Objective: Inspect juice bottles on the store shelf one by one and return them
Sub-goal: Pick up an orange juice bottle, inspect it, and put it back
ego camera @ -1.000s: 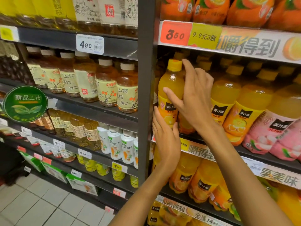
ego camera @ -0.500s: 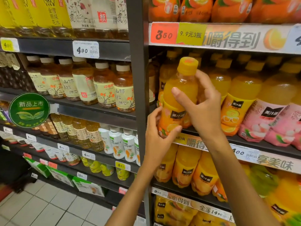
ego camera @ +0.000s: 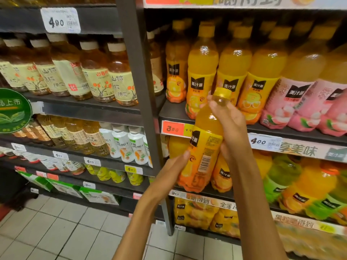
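An orange juice bottle [ego camera: 203,145] with a yellow cap is out of the shelf, tilted with its cap up and its barcode side facing me. My right hand [ego camera: 231,122] grips it around the neck and upper body. My left hand [ego camera: 169,170] lies against its lower left side with fingers nearly straight, the thumb touching the label. More orange juice bottles [ego camera: 201,72] stand in a row on the dark shelf [ego camera: 175,113] behind, with a gap at the front left of that shelf.
Pink-labelled peach bottles [ego camera: 294,102] stand right of the orange row. A grey upright post [ego camera: 139,72] divides this bay from tea bottles [ego camera: 97,72] at left. Lower shelves hold more juice bottles [ego camera: 308,190]. White floor tiles [ego camera: 56,233] lie below.
The bottle has come off the shelf and down toward me, and it has been turned so the barcode side shows. Both hands moved down with it; the view tilted down.
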{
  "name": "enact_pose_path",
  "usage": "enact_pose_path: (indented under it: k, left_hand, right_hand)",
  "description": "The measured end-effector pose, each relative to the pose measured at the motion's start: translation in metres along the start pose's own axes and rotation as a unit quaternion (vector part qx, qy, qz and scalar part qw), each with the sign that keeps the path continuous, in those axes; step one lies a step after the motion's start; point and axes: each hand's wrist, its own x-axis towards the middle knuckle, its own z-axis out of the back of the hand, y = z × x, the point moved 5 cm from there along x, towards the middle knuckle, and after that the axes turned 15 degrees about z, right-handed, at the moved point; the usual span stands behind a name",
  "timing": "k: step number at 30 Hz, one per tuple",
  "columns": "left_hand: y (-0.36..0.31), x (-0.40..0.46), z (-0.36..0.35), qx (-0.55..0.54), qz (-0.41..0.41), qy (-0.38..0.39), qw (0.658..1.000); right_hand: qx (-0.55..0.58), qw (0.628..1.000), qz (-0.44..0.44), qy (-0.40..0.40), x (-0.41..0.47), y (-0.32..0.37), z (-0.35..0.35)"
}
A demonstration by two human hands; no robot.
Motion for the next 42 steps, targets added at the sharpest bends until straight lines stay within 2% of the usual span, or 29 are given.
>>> enact_pose_path:
  k: [2, 5, 8, 10, 12, 14, 17, 22, 24, 27, 30, 32, 36, 39, 42]
  left_hand:
    - [-0.005, 0.002, 0.002, 0.002, -0.009, -0.022, 1.0]
    - [-0.003, 0.002, -0.002, -0.049, -0.007, -0.045, 0.998]
    - [0.005, -0.001, -0.005, -0.18, 0.043, 0.032, 0.982]
    - [0.007, -0.004, -0.004, -0.17, 0.074, 0.073, 0.98]
    - [0.006, -0.004, -0.003, -0.116, 0.083, 0.088, 0.986]
    - [0.006, -0.002, -0.004, -0.077, 0.09, 0.075, 0.99]
    - [0.003, 0.003, -0.002, -0.056, 0.058, 0.017, 0.997]
    - [0.001, 0.002, -0.004, -0.121, 0.056, 0.003, 0.991]
    - [0.001, 0.002, -0.006, -0.168, 0.075, 0.039, 0.982]
    - [-0.001, -0.001, -0.017, -0.227, 0.106, 0.146, 0.957]
    - [-0.002, 0.0, -0.018, -0.207, 0.117, 0.174, 0.956]
    - [-0.001, 0.0, -0.016, -0.171, 0.129, 0.15, 0.965]
    - [-0.001, 0.006, -0.003, -0.091, 0.105, 0.038, 0.99]
    - [-0.01, 0.006, -0.002, -0.058, 0.073, 0.017, 0.996]
    - [-0.01, 0.007, -0.006, -0.056, 0.053, -0.008, 0.997]
  right_hand:
    - [-0.064, 0.997, 0.034, 0.015, 0.0, 0.005, -0.004]
    - [-0.072, 0.994, 0.028, 0.071, 0.0, 0.004, -0.014]
    - [0.059, 0.993, -0.07, 0.077, -0.002, -0.009, -0.016]
    - [0.142, 0.979, -0.113, 0.088, -0.008, -0.015, -0.017]
    - [0.173, 0.975, -0.11, 0.08, -0.009, -0.016, -0.016]
    - [0.146, 0.983, -0.093, 0.065, -0.006, -0.016, -0.012]
    - [0.056, 0.996, -0.058, 0.049, -0.002, -0.014, -0.009]
    - [0.032, 0.997, -0.066, 0.023, -0.001, -0.013, -0.011]
    - [0.035, 0.996, -0.069, 0.039, 0.0, -0.012, -0.012]
    - [0.084, 0.992, -0.079, 0.055, 0.002, -0.014, -0.013]
    - [0.154, 0.982, -0.092, 0.066, 0.004, -0.015, -0.012]
    - [0.157, 0.981, -0.101, 0.052, 0.003, -0.017, -0.009]
    - [0.089, 0.994, -0.06, 0.032, 0.006, -0.01, -0.004]
    - [0.024, 0.999, -0.014, 0.033, 0.006, -0.002, -0.002]
    - [0.004, 0.999, -0.007, 0.047, 0.005, 0.001, -0.005]
